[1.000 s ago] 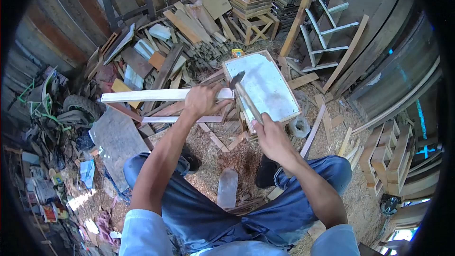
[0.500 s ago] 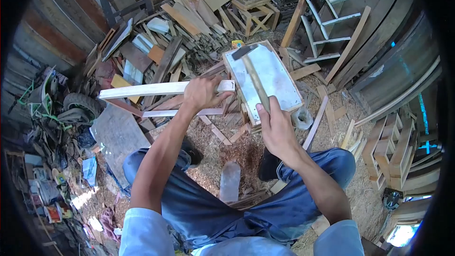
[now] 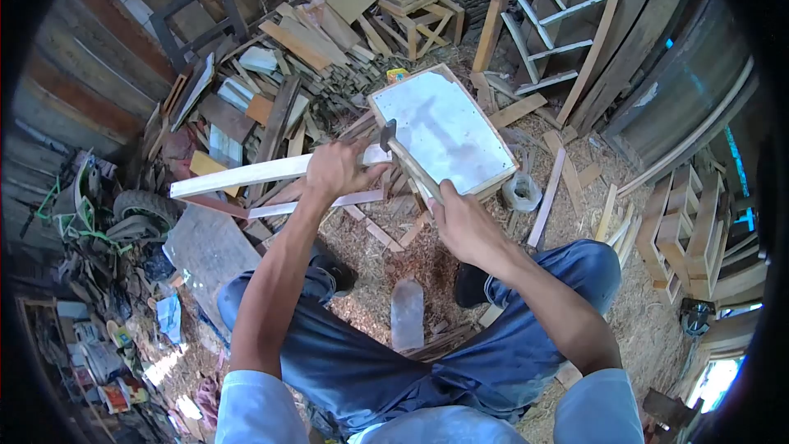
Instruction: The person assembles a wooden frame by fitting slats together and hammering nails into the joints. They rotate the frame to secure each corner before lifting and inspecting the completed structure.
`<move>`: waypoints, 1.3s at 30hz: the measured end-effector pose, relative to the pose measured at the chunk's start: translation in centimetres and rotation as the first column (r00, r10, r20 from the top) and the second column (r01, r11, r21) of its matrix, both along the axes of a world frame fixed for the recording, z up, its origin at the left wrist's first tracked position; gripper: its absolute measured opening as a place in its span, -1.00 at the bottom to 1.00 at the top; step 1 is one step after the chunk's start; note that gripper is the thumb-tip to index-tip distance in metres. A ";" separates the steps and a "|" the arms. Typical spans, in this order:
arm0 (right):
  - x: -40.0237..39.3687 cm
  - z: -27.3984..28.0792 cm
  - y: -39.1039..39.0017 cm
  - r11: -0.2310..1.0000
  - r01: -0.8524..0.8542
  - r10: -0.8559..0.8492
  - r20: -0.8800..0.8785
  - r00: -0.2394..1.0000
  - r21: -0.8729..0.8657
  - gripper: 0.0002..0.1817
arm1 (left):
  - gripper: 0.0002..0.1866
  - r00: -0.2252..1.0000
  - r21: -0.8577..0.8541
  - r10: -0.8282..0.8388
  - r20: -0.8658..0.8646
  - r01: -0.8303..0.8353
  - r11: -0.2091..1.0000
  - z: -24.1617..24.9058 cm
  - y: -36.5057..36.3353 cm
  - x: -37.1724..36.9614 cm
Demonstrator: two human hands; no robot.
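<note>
My left hand [image 3: 335, 171] is closed around a pale wooden frame [image 3: 246, 174] near its right end and holds it level. My right hand [image 3: 470, 226] grips a hammer [image 3: 415, 169] by its wooden handle. The dark hammer head is right at the frame's end, just beyond my left fingers. Under that end stands a low wooden box with a white top [image 3: 460, 119], its surface showing a soft shadow and small dark dots along the edges.
Scrap boards [image 3: 325, 37] lie piled at the back. A clear plastic container [image 3: 522, 192] stands right of the box. Wooden racks [image 3: 682, 230] are at the far right, a wheel [image 3: 144, 212] at the left. A grey board [image 3: 209, 247] lies by my left knee; sawdust covers the floor.
The hammer has come down and left, from above the white top to the end of the wooden frame. My left hand keeps its hold, and the view has shifted slightly.
</note>
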State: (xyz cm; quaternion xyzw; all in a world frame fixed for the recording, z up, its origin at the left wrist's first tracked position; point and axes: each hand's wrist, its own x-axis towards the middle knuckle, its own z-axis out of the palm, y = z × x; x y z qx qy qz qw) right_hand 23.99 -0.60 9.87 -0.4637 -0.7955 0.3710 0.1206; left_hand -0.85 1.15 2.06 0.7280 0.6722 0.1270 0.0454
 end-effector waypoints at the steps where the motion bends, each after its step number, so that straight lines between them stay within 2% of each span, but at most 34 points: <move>1: 0.2 -0.5 0.3 0.998 -0.060 0.060 0.048 0.997 -0.009 -0.75 | -0.32 1.000 -0.013 0.011 -0.009 -0.011 1.000 0.2 0.1 0.1; 5: 0.1 0.5 0.2 0.998 -0.002 0.003 0.022 1.000 -0.055 -0.75 | -0.30 1.000 -0.003 -0.016 -0.003 0.016 1.000 0.1 0.4 -0.1; 7: -0.2 2.0 -0.1 0.995 0.083 -0.086 -0.064 0.994 -0.047 -0.71 | -0.29 1.000 -0.051 -0.005 -0.011 0.005 0.999 0.1 0.4 -0.2; 8: -0.4 2.9 -0.2 0.987 0.093 -0.097 -0.025 0.995 -0.132 -0.69 | -0.28 1.000 -0.086 0.005 -0.023 -0.007 0.996 0.3 0.4 -0.2; 9: -0.3 2.5 -0.2 0.986 0.098 -0.103 -0.029 0.994 -0.135 -0.69 | -0.28 1.000 -0.089 -0.001 -0.027 -0.002 0.996 0.2 0.3 -0.2; 11: 0.0 1.0 0.4 0.977 -0.007 0.039 0.150 0.988 -0.212 -0.68 | -0.26 1.000 -0.033 -0.022 -0.018 0.021 0.999 0.2 0.3 -0.1; 13: 0.2 -0.1 0.5 0.987 -0.011 0.031 0.122 0.992 -0.160 -0.66 | -0.26 0.999 -0.025 -0.023 -0.034 0.022 0.999 0.4 0.3 0.0; 15: 0.1 -0.2 0.6 0.997 -0.039 0.040 0.016 0.999 -0.063 -0.70 | -0.26 0.999 -0.027 -0.016 -0.047 0.015 1.000 0.3 0.4 -0.2; 21: -0.8 2.5 1.1 0.995 0.055 -0.056 -0.012 0.998 -0.080 -0.69 | -0.30 0.998 -0.012 0.006 -0.060 -0.007 1.000 0.4 0.3 -0.1; 23: -0.9 1.4 1.7 0.996 0.055 -0.057 -0.016 0.998 -0.072 -0.69 | -0.34 1.000 -0.034 0.003 0.003 -0.003 0.999 0.9 0.3 -0.1; 25: -0.6 0.7 1.5 0.996 0.050 -0.051 -0.012 0.999 -0.075 -0.69 | -0.35 1.000 -0.054 0.017 -0.007 -0.018 0.998 0.7 0.4 -0.1; 29: -0.8 2.0 0.6 0.998 0.050 -0.052 -0.100 0.994 -0.023 -0.72 | -0.37 0.999 -0.029 0.029 0.016 -0.029 0.999 0.5 0.7 -0.2; 31: -1.0 2.7 -0.3 0.980 0.004 -0.013 -0.044 0.999 -0.197 -0.72 | -0.36 0.999 -0.041 0.016 0.031 -0.015 0.999 0.3 0.9 -0.4; 32: -1.0 1.8 -0.6 0.986 -0.071 0.061 -0.066 0.996 -0.149 -0.72 | -0.36 1.000 -0.039 0.010 0.030 -0.009 0.999 0.3 1.1 -0.5; 34: -1.4 1.0 -0.9 0.984 -0.068 0.059 -0.057 0.997 -0.166 -0.72 | -0.24 0.994 -0.113 0.035 -0.099 -0.046 0.993 0.3 0.9 -0.5; 37: -2.2 1.2 -1.5 0.963 -0.037 0.030 -0.030 0.999 -0.265 -0.71 | -0.25 0.996 -0.049 0.056 -0.065 -0.059 0.997 -0.6 1.0 -0.8; 39: -2.2 0.4 -1.7 0.993 -0.031 0.022 -0.076 0.997 -0.115 -0.68 | -0.31 0.999 -0.056 0.044 -0.018 -0.045 0.997 -1.0 0.7 -1.0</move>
